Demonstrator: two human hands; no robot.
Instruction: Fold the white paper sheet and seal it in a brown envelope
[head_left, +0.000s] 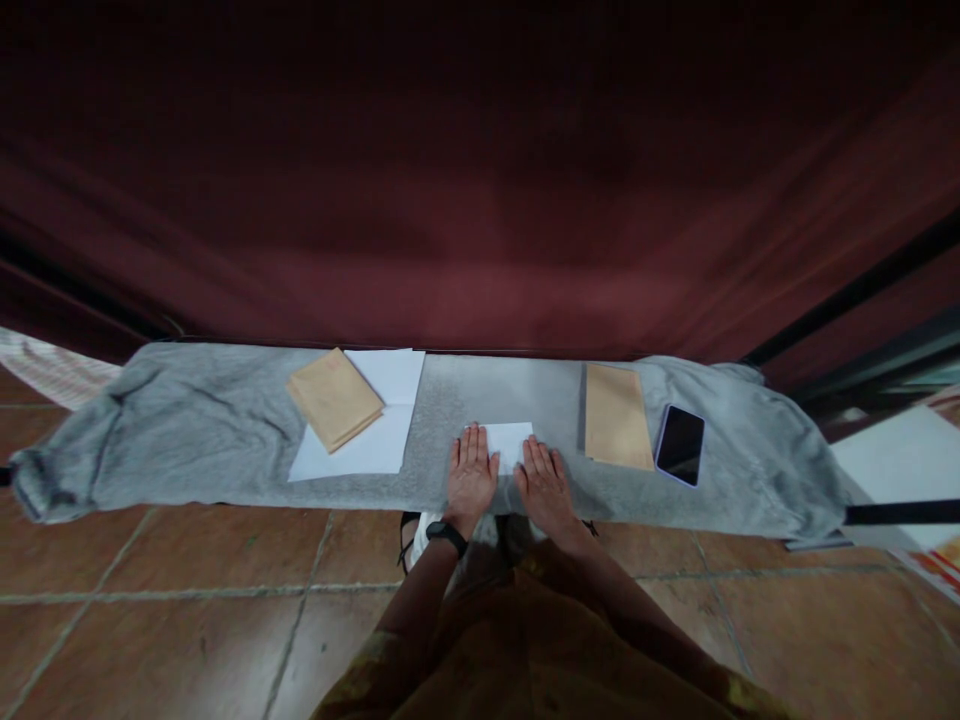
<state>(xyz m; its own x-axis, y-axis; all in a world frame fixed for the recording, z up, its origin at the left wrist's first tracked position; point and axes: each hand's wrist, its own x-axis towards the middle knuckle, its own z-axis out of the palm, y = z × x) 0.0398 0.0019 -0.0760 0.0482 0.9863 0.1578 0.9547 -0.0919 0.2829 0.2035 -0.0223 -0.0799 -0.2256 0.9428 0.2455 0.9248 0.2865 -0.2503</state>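
A small white sheet of paper, which looks folded, lies on the grey cloth in front of me. My left hand rests flat over its left side, fingers stretched out. Over its right side lies my right hand, also flat with the fingers extended. Parts of the paper's edges are hidden under both hands. To the left, brown envelopes sit stacked at a slant on larger white paper sheets. On the right lie more brown envelopes.
A phone with a dark screen and a light purple case lies right of the envelopes. Dark red fabric rises behind the narrow cloth-covered surface. Tiled floor shows below its front edge. A white board stands at the far right.
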